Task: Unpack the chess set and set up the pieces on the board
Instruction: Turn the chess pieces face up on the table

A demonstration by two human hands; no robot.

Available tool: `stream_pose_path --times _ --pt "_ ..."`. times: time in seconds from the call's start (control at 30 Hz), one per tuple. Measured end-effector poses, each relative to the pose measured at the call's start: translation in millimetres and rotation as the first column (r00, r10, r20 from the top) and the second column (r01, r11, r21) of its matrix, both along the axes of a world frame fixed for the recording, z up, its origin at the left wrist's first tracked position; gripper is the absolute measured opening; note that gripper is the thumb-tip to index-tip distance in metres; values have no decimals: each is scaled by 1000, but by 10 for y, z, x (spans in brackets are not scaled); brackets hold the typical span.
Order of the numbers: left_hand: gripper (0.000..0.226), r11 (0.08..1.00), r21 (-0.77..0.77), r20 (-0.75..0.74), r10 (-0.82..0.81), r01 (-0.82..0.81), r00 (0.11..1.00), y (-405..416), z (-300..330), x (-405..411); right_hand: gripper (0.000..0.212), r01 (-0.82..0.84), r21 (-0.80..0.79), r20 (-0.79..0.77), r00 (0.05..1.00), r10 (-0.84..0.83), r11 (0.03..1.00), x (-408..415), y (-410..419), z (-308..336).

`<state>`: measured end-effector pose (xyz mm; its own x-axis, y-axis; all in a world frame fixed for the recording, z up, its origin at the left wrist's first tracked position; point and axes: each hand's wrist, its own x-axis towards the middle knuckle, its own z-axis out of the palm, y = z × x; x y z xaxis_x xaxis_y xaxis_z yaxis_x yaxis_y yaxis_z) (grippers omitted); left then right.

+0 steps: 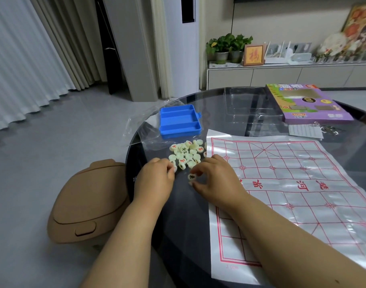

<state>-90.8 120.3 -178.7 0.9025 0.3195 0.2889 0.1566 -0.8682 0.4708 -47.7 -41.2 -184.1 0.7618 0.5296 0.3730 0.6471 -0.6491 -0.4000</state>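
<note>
Two bare arms reach in from the bottom toward a round, dark glass table (198,121). On the right lies the board (292,183), a thin shiny white sheet with red lines and red words across its middle. No pieces sit on it. Its near edge hangs close to the table's rim, and its left edge runs just beside the right hand (214,177).

That hand pinches one piece (192,177) between thumb and fingers. This piece is a small, pale, round disc with a dark mark on top. The left hand (155,181) has curled fingers at the near edge of the pile of pieces (186,153); I cannot tell if it holds one. Some discs in the pile have red marks, some dark ones, and some lie on top of others.

Just behind the pile sits a blue tray (180,121) with three long slots, resting on a clear plastic bag (144,125) that sticks out past the table's edge. Farther back are a clear plastic insert (246,109) and a purple box (305,104). A tan bin (88,202) stands on the floor, touching the table's left side.
</note>
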Motion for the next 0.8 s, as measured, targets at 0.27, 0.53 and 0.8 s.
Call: stream_pose_path --times 0.27,0.53,0.8 --pt "23 1000 3 -164 -18 19 986 62 65 -11 31 46 41 -98 994 -42 998 -10 6 18" --pt "23 996 87 -232 5 16 973 70 149 -7 48 99 -109 -172 978 -117 989 97 80 34" --pt "16 999 -19 -47 -43 42 998 45 108 -10 33 133 -127 -132 980 -150 983 124 128 93"
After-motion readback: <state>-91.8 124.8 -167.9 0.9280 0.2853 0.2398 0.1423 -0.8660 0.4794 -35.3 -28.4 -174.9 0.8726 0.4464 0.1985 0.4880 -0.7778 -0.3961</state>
